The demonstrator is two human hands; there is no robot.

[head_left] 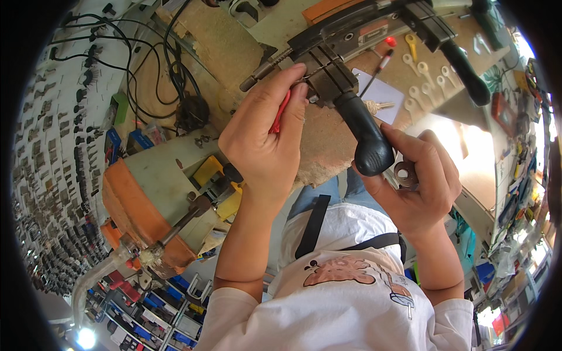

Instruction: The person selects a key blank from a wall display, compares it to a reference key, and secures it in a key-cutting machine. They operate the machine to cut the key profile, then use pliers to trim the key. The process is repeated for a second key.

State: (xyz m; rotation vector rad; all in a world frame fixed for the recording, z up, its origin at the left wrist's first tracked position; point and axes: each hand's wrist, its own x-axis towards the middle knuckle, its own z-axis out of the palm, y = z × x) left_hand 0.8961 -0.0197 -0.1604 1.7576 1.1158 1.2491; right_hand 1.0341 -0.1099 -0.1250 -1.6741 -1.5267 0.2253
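Pinch the end of the black handle (363,137) firmly with your right hand (427,181), minding the metal ring (405,174) beside it. Left of the handle, your left hand (257,134) seems closed on a red tool (281,112); steady its fingertips against the metal clamp (328,73). Beyond the handle, a label (373,33) is too small to read.

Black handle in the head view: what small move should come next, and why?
Probably a slight turn of the black handle by the right hand: its thumb and forefinger are at the handle's rounded end, and the left hand's fingertips are up at the dark metal clamp that the handle joins.
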